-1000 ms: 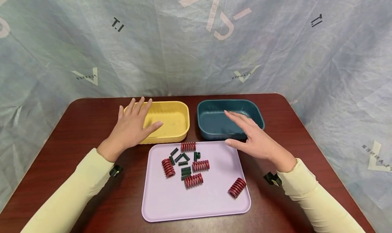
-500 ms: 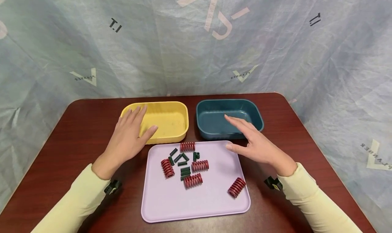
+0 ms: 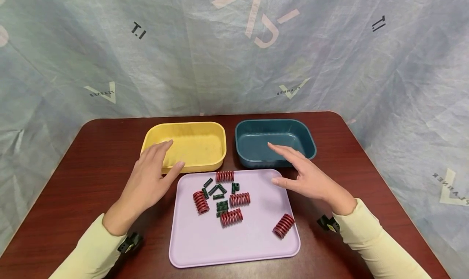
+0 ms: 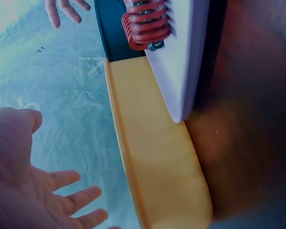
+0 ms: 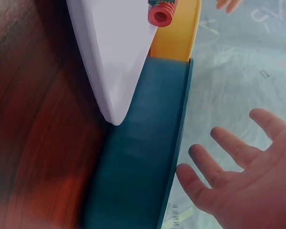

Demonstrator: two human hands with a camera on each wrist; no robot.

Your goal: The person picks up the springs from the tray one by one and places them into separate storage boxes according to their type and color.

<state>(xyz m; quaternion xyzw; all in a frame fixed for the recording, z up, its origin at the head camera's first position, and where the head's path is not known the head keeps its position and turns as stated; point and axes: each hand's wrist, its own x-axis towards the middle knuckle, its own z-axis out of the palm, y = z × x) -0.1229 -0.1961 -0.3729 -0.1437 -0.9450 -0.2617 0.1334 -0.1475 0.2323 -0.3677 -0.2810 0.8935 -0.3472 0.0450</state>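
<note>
My left hand (image 3: 146, 179) hovers over the near left corner of the yellow bin (image 3: 198, 142), fingers extended and holding nothing. Above the near edge of the teal bin (image 3: 256, 146) is my right hand (image 3: 305, 175), its fingers also extended and nothing in its grasp. Between the hands lies a lilac tray (image 3: 205, 244). On it are several large red coil springs (image 3: 239, 199), one of them (image 3: 283, 225) apart at the right. Several small dark green springs (image 3: 218, 196) cluster at the upper left of the tray. Both wrist views show spread, bare palms.
Both bins stand side by side behind the tray, with nothing visible inside them. The dark red wooden table (image 3: 91, 161) carries everything. A grey printed curtain (image 3: 198, 67) hangs behind the table's far edge.
My left hand has drawn back toward me and lower, away from over the yellow bin. My right hand has shifted only slightly nearer. The springs and bins stay where they were.
</note>
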